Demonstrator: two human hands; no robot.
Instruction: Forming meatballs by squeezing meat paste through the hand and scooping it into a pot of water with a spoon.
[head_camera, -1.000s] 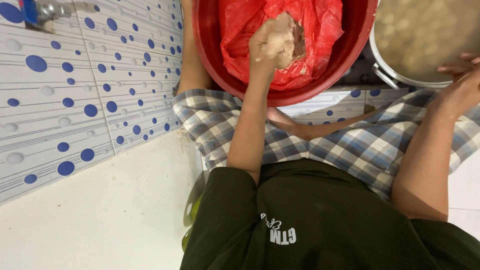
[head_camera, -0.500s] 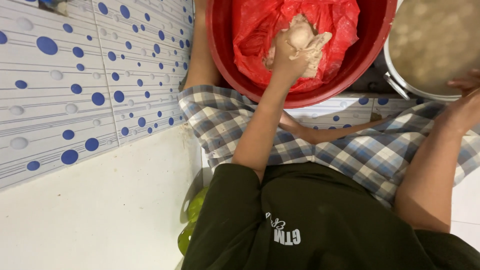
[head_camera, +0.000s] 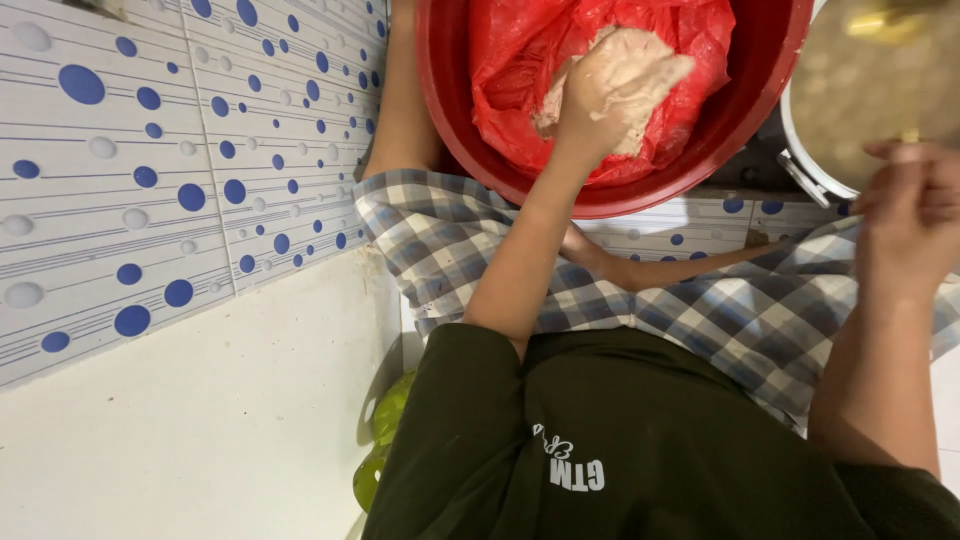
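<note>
A red basin lined with a red plastic bag sits between my knees at the top of the view. Inside the bag lies a pale beige lump of dough. My left hand is coated in dough and pressed into the lump, its fingers curled around it. Farther right, my right hand hovers with its fingers curled by the rim of a white pot that holds a beige mass. What it grips, if anything, is hidden by blur.
A wall of white tiles with blue dots runs along the left, with plain white floor below it. My checked shorts and dark green shirt fill the lower middle. A green object peeks out beside my hip.
My left hand has worked the dough and shifted slightly within the bag. My right hand has lifted closer to the pot's rim. The view has drifted to the left.
</note>
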